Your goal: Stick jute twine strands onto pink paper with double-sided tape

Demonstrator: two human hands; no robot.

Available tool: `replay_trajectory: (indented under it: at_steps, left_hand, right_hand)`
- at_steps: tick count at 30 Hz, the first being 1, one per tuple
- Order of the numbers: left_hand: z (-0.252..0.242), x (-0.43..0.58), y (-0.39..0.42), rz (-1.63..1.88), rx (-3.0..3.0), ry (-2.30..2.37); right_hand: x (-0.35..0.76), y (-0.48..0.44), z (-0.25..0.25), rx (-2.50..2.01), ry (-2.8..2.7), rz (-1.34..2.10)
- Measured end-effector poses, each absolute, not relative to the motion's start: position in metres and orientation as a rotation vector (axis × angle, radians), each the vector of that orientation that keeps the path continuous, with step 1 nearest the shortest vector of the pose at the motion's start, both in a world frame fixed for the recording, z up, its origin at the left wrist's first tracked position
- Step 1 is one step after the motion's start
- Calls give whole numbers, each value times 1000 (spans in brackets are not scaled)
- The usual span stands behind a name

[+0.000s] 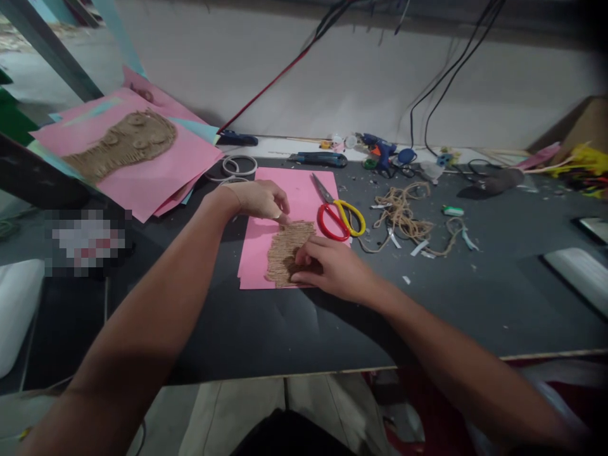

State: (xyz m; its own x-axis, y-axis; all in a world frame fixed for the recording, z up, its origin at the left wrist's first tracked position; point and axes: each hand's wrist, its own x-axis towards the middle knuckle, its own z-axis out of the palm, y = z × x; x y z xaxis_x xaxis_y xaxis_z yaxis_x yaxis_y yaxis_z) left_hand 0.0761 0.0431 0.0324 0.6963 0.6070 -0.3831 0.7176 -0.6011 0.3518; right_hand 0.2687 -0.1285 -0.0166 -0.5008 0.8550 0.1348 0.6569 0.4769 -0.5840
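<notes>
Rows of brown twine form a patch (289,249) on a pink sheet (253,244) lying on the dark table. My left hand (263,199) is at the patch's upper left edge, fingers bent and slightly apart, with fingertips near the twine; nothing is visible in it. Over the patch's lower right part, my right hand (327,266) rests with thumb and fingers apart on the twine. Scissors with one red and one yellow handle (339,218) lie at the sheet's right edge, blades pointing up and left.
Loose twine (403,212) and paper scraps lie right of the scissors. Behind are a blue cutter (319,159), a blue glue gun (380,149) and hanging cables. Pink sheets with a twine-covered shape (137,136) are stacked at the left. A white object (582,272) lies far right.
</notes>
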Motion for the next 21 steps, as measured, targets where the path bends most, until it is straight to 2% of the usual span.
replay_trajectory:
  at_steps: [21]
  left_hand:
    - [24, 74, 50, -282, 2384, 1034]
  right_hand:
    - [276, -123, -16, -1141, -2288, 826]
